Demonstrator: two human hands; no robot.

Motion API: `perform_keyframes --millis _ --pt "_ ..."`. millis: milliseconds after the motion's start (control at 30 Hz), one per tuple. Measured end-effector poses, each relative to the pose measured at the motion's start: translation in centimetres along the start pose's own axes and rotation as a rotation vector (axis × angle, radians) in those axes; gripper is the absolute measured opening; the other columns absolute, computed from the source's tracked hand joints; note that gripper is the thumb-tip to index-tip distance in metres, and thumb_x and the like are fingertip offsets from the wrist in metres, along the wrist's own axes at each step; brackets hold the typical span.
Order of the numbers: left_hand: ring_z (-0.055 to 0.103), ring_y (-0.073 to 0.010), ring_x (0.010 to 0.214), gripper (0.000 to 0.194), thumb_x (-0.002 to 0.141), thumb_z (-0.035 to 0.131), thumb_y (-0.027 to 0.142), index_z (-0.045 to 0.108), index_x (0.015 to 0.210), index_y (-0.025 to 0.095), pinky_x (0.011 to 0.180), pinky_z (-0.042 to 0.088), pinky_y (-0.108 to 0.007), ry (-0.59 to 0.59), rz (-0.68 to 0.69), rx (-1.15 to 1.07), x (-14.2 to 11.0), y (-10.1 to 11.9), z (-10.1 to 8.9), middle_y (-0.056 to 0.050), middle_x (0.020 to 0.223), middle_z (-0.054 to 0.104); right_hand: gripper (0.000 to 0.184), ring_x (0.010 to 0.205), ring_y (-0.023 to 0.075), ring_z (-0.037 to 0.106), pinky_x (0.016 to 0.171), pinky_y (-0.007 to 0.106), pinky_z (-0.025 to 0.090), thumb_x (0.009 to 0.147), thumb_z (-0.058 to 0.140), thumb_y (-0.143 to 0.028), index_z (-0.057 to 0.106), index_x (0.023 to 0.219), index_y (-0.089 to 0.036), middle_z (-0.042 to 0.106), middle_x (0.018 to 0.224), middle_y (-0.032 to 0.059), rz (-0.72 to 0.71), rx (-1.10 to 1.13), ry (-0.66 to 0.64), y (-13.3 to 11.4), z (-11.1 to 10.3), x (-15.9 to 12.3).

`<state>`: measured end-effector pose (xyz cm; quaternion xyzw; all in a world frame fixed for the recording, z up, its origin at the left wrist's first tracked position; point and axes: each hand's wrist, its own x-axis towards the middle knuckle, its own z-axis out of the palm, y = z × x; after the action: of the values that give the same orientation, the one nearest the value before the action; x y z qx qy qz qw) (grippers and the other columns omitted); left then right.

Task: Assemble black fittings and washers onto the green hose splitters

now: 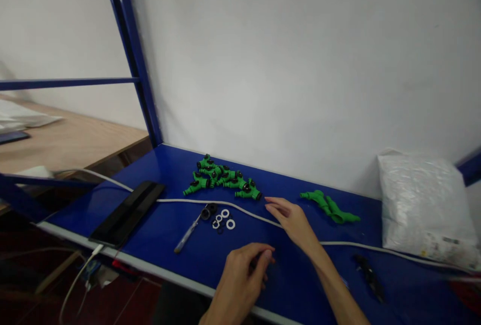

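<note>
My left hand (242, 280) is closed over the front of the blue table, thumb and forefinger tips together. Whatever it may hold is hidden. Farther up, my right hand (293, 222) reaches leftward with fingers stretched out and nothing visible in them. Its fingertips are just right of a pile of green Y-shaped hose connectors (225, 177) with black parts. Left of my hands lie white ring washers (230, 224), black rings (205, 213) and a screwdriver (187, 235) with a clear handle. Several plain green Y-shaped pieces (325, 205) lie to the right.
A white cable (210, 202) crosses the blue table (165, 232), passing beneath my right arm. A dark tablet-like device (128, 215) lies at left. At right are a black tool (370, 277) and a filled plastic bag (424, 205). A blue frame post (141, 64) rises at left.
</note>
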<state>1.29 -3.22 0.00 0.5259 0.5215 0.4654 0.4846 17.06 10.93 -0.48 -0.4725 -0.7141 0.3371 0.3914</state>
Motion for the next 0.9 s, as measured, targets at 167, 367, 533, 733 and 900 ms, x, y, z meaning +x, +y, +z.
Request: perform_keyframes --millis 167,367,533,733,900 --pt "0.065 -0.0166 0.061 0.039 0.094 0.058 0.051 0.079 0.105 0.020 0.054 0.050 -0.023 0.010 -0.002 -0.009 0.2 0.2 0.1 -0.008 0.091 0.078 0.038 0.109 0.0352 0.065 0.104 0.055 0.046 0.088 0.056 -0.044 0.078 0.102 -0.017 0.073 0.113 0.0183 -0.036 -0.378 0.245 2.8 -7.1 0.5" --pt "0.065 -0.0160 0.062 0.039 0.095 0.057 0.050 0.079 0.106 0.020 0.054 0.051 -0.022 -0.008 0.000 0.013 0.2 -0.2 0.1 -0.008 0.091 0.078 0.040 0.124 0.0423 0.054 0.106 0.068 0.034 0.085 0.059 -0.031 0.072 0.121 -0.018 0.068 0.123 0.0220 -0.018 -0.713 0.276 7.5 -12.2 1.4" --pt "0.065 -0.0143 0.063 0.038 0.097 0.053 0.047 0.077 0.107 0.020 0.054 0.051 -0.021 -0.037 -0.005 0.087 0.3 -0.5 0.1 -0.006 0.093 0.078 0.035 0.120 0.0383 0.056 0.107 0.072 0.028 0.083 0.053 -0.020 0.073 0.112 -0.022 0.070 0.111 0.0167 -0.050 -0.736 0.202 8.5 -11.7 1.9" --pt "0.066 -0.0147 0.064 0.038 0.098 0.052 0.047 0.076 0.109 0.019 0.055 0.054 -0.022 -0.025 0.000 0.100 0.4 -0.6 0.2 -0.007 0.093 0.077 0.026 0.115 0.0378 0.057 0.111 0.066 0.027 0.084 0.060 -0.032 0.073 0.105 -0.023 0.071 0.103 0.0142 -0.076 -0.511 0.213 5.5 -11.7 1.8" --pt "0.071 -0.0187 0.078 0.042 0.096 0.055 0.049 0.071 0.122 0.020 0.063 0.060 -0.027 0.035 -0.013 0.002 0.8 -1.1 0.0 -0.009 0.106 0.076 0.045 0.091 0.0294 0.072 0.088 0.047 0.055 0.096 0.052 -0.054 0.064 0.125 -0.021 0.077 0.099 0.0120 0.052 -0.134 0.168 1.0 -8.0 -2.3"
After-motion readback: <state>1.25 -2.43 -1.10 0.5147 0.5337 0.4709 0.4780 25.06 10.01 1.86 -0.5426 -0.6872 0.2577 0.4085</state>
